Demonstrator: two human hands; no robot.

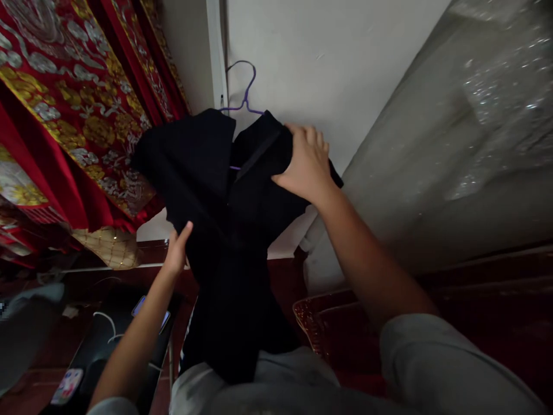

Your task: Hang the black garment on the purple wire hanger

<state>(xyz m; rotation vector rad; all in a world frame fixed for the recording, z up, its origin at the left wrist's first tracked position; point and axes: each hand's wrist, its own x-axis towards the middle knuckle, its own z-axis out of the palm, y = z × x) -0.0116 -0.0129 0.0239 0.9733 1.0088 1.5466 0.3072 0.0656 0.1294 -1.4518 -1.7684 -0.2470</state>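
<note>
A black collared garment (pixel 254 213) with short sleeves hangs on a purple hanger (pixel 246 95) in front of me. The hanger's hook rises above the open neckline, and most of its bar is hidden inside the cloth. My right hand (pixel 307 161) is closed on the shoulder on the right, thumb in front and fingers over the top. Lower down, my left hand (pixel 178 251) pinches the garment's left side, with its thumb on the front and the other fingers partly hidden. The garment's lower part hangs down against my grey shirt (pixel 298 369).
Red embroidered cloth (pixel 99 121) with gold and silver patterns hangs at the left. A large plastic-wrapped object (pixel 453 144) leans on the right beside the pale wall (pixel 328 52). Below left are a dark bench-like surface (pixel 103 346), a phone (pixel 68 385) and a white cable (pixel 110 323).
</note>
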